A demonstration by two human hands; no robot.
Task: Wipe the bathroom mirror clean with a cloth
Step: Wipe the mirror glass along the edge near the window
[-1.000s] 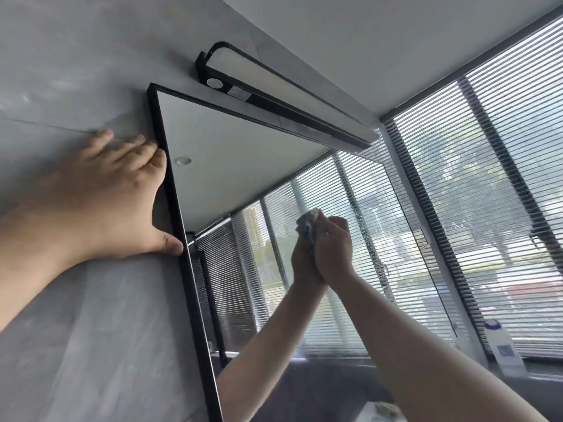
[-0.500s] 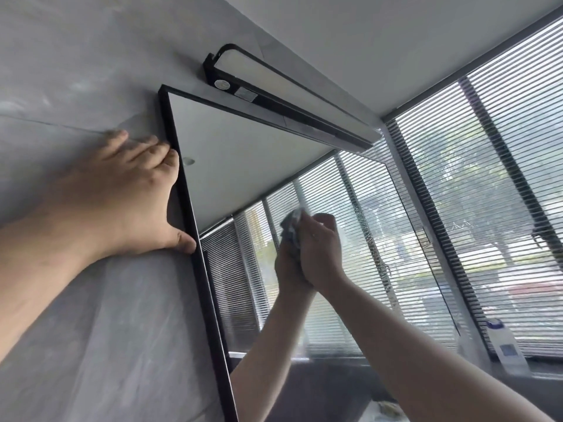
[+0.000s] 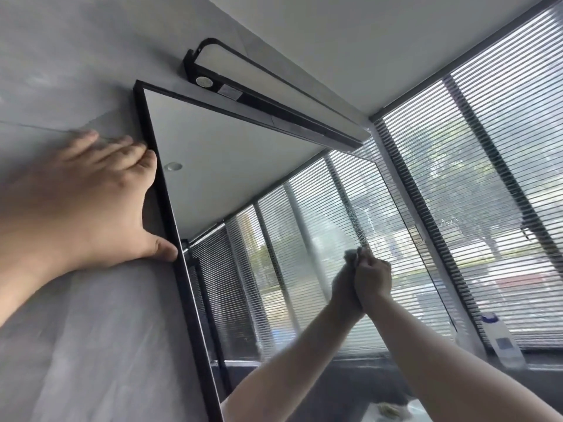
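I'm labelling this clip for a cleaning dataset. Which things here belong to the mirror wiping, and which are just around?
In the job: mirror; cloth; right hand gripping it; left hand braced on the wall.

Just around: light fixture; window blinds; white bottle.

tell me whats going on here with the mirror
A person is wiping a black-framed wall mirror. The right hand grips a bunched grey cloth and presses it against the glass, right of centre. The left hand lies flat on the grey wall, its thumb at the mirror's frame. A hazy streak shows on the glass just above the cloth. A white bottle stands on the window ledge.
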